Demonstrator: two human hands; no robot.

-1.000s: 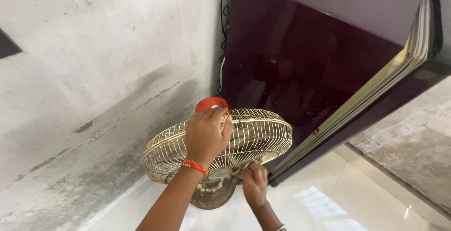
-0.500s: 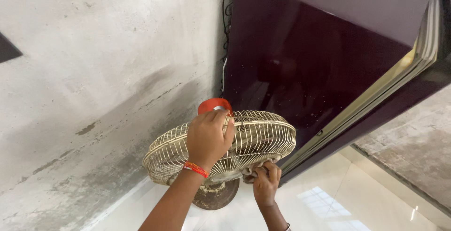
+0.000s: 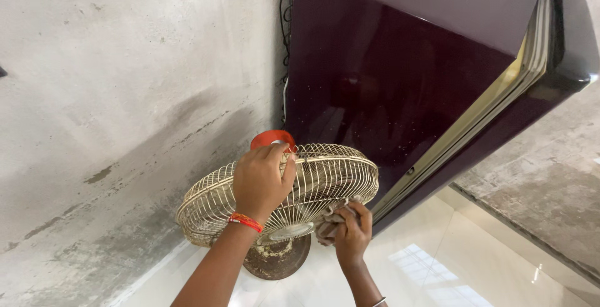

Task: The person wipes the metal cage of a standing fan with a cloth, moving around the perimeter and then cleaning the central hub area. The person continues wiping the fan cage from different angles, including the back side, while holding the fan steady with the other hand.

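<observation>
Right hand (image 3: 354, 235) with bunched cloth (image 3: 329, 222) now higher on dusty cream fan grille (image 3: 325, 176), left hand (image 3: 261, 182) gripping its top.

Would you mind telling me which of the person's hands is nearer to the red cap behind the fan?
The left. The left hand grips the top of the fan's wire guard, its fingers right beside the red cap. The right hand is lower, pressing a cloth against the guard's front.

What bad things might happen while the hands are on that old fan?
The left hand grips the top of the fan, which stands on a small rusty base; a push might tip it. The right hand presses a cloth on the wire cage, so threads or fingertips could snag. The fan sits near the fridge and might scratch it.
</observation>
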